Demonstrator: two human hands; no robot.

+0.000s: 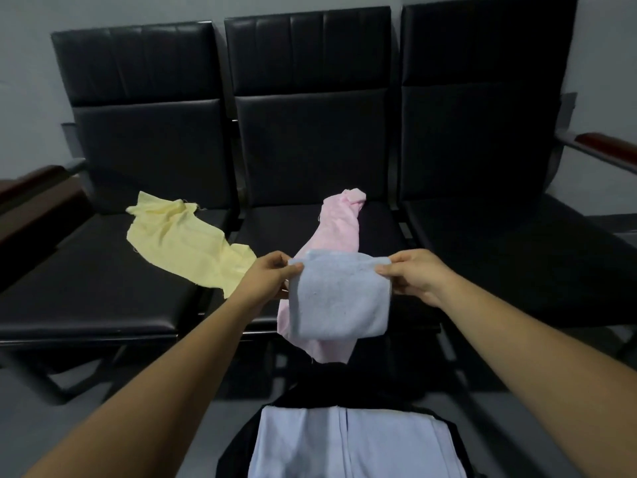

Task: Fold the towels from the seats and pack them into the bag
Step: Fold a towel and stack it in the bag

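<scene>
At six o'clock the black bag (235,453) gapes, pale folded towels (344,443) inside. Above it the left hand (272,274) and right hand (415,274) hold the folded blue towel (339,300), fingers pinching its top corners. Its top edge runs nine to three, so it hangs flat, probably for lowering in. Beyond, the pink towel (339,225) lies six-to-twelve on the middle seat (381,232). The yellow towel (186,243) sprawls at ten o'clock.
</scene>
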